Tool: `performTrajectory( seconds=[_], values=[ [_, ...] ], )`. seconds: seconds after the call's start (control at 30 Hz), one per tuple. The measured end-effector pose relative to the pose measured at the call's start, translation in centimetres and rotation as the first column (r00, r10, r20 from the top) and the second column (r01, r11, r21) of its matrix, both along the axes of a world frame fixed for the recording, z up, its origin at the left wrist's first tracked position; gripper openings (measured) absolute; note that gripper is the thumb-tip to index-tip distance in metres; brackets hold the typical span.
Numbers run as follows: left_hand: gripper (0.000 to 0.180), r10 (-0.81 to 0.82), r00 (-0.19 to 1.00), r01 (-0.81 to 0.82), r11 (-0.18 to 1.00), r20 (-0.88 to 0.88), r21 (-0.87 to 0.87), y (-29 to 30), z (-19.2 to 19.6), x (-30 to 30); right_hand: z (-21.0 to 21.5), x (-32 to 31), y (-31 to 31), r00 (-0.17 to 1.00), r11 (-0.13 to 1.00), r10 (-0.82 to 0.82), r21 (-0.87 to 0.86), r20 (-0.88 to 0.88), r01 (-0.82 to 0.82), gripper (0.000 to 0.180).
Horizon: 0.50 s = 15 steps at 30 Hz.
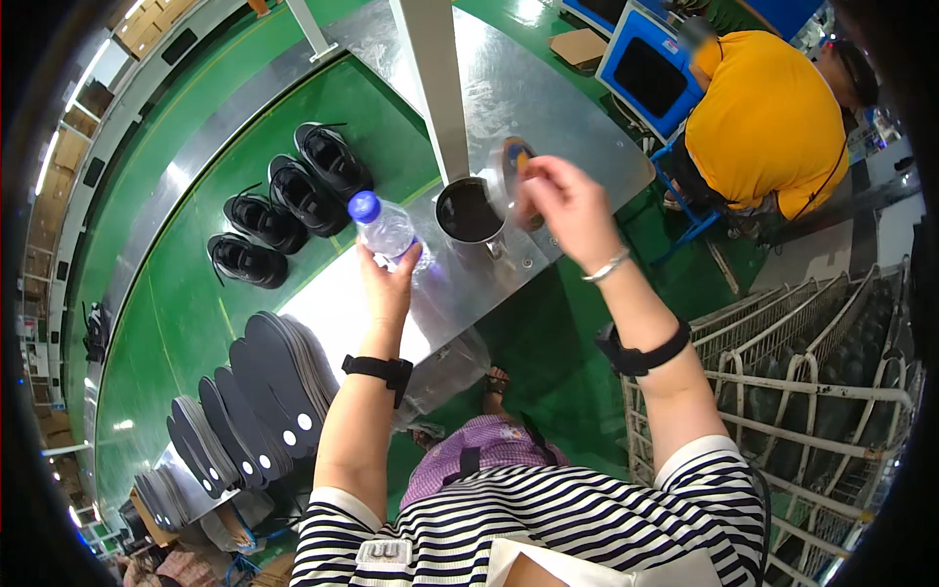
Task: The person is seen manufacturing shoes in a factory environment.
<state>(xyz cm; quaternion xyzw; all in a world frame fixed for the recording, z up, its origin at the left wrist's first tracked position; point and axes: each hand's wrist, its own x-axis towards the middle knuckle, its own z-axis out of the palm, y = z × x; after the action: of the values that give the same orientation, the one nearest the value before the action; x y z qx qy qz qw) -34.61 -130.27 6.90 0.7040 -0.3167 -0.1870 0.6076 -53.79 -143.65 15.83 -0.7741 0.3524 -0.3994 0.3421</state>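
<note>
My left hand (389, 293) is wrapped round a clear plastic bottle (387, 231) with a blue cap, held tilted over the metal worktop (489, 284). Close to its right, a shiny metal mug (494, 247) with a dark inside stands at the foot of a white post. My right hand (572, 210) is raised just right of the mug, with thumb and fingers pinched together. At its fingertips is a round, flat brown-and-blue thing (515, 161), partly hidden by the fingers and smeared by motion; its kind cannot be made out.
Black shoes (269, 220) sit on the green belt beyond the worktop. Stacks of dark insoles (279, 382) stand at the left. The white post (435, 88) rises beside the mug. Wire trolleys (782, 391) are on the right; a person in an orange shirt (768, 117) sits at far right.
</note>
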Motion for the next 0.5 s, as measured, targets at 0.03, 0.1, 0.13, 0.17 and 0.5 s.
performTrajectory(
  seconds=[0.03,0.1,0.13,0.17,0.5],
  values=[
    [0.069,0.026,0.999,-0.026,1.0,-0.024,0.007,0.3,0.2,0.0,-0.2,-1.5,-0.7,0.981,0.926,-0.038,0.375,0.188,-0.036,0.014],
    [0.069,0.044,0.999,-0.044,0.999,-0.019,-0.001,1.0,-0.4,0.1,-3.1,-4.5,-2.6,0.745,0.619,-0.235,0.688,0.624,-0.38,0.014],
    [0.069,0.16,0.982,-0.163,0.986,0.096,0.025,1.3,-1.0,-0.5,-6.3,-6.3,-3.5,0.644,0.475,-0.387,0.741,0.66,-0.474,0.013],
    [0.068,0.272,0.937,-0.287,0.957,0.218,0.038,1.8,-1.9,-0.9,-8.1,-7.2,-3.8,0.638,0.311,-0.483,0.798,0.6,-0.516,0.013],
    [0.047,-0.141,0.556,0.341,0.937,-0.819,0.07,-2.1,-0.7,-10.2,-16.2,-4.3,-3.1,0.729,0.0,-0.565,0.883,0.387,-0.47,0.012]
  ],
)
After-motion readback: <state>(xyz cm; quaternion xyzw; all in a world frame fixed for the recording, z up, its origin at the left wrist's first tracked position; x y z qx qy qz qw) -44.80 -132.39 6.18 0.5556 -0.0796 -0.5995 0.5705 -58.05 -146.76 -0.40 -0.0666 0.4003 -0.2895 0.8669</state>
